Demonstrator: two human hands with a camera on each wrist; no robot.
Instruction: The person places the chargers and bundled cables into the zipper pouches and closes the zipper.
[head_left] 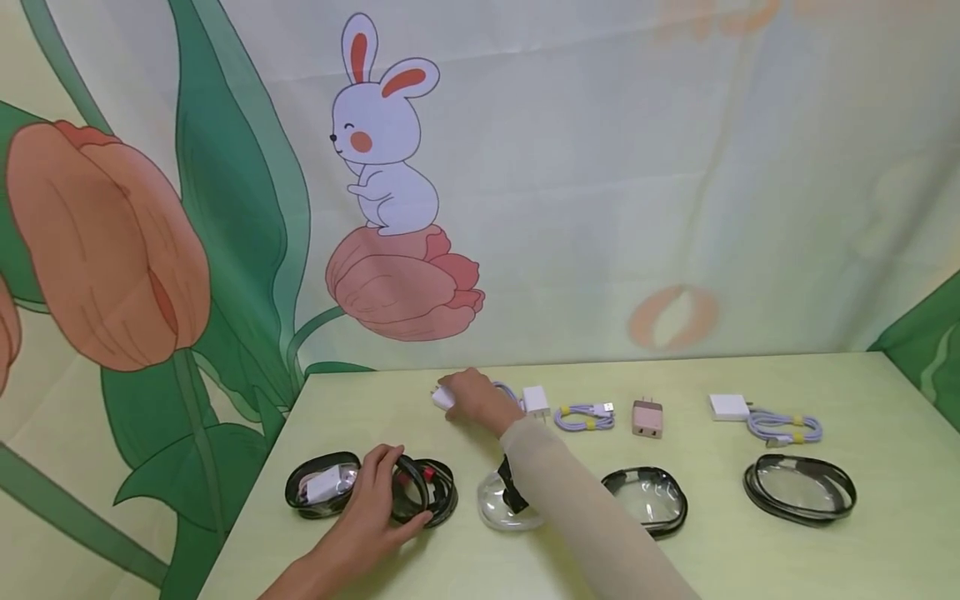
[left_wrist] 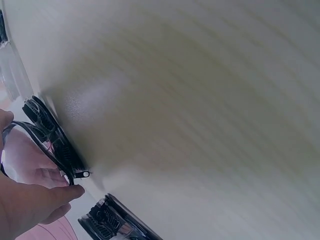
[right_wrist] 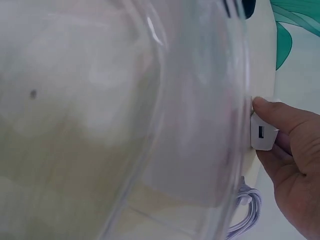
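My left hand (head_left: 366,507) grips the raised rim of a clear, black-edged zip pouch (head_left: 447,498), which stands unzipped on the table. In the left wrist view, my thumb lies on the black rim near a zipper pull (left_wrist: 82,174). Further back, my right hand (head_left: 480,400) pinches a white USB charger plug (head_left: 442,398) at the table's far left. The right wrist view shows the charger's USB port (right_wrist: 261,132) between thumb and fingers. Beside that hand lies a coiled lilac cable (right_wrist: 250,210), partly hidden by the hand in the head view.
Left of my left hand sits a black-edged pouch (head_left: 324,483) with a white charger inside. A clear case (head_left: 504,504) lies under my right forearm. Further right are two more pouches (head_left: 648,500). Along the back lie a white charger (head_left: 536,402), cable (head_left: 585,418), pink charger (head_left: 647,418) and white charger (head_left: 729,407).
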